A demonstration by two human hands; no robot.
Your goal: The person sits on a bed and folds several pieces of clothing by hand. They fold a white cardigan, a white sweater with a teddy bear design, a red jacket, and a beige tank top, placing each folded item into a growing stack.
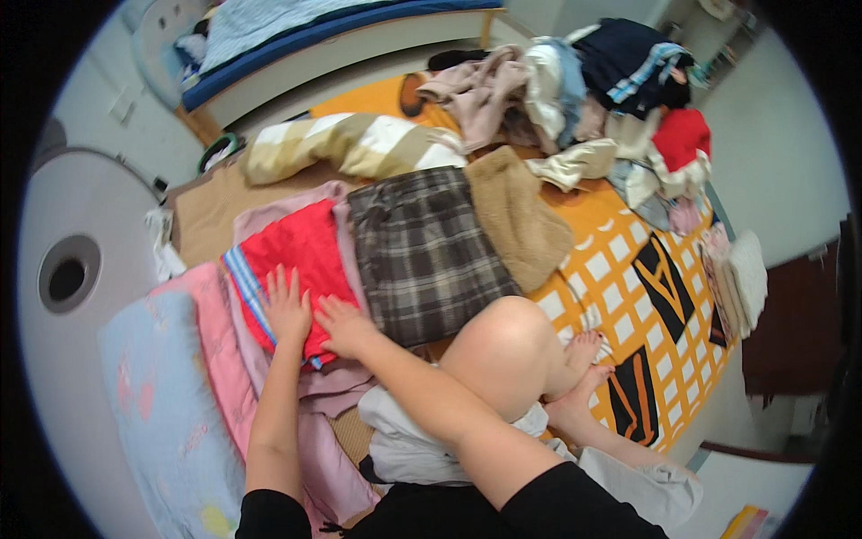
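Both my hands lie flat on a folded red garment [301,241] with a blue and white striped edge. My left hand [287,310] rests near its striped side, fingers spread. Beside it, my right hand [346,325] presses on the lower right part, fingers stretched out. Beneath the red garment is a larger pale pink garment [310,388], partly hidden. A dark plaid skirt [426,251] lies to the right of it, next to a tan fuzzy garment [516,216].
A loose pile of clothes [557,90] lies at the far right of the orange patterned mat [597,265]. Folded light-coloured items [745,278] sit at the right edge. On the left are a blue quilt [157,386] and a pink one. A bed [359,49] stands behind.
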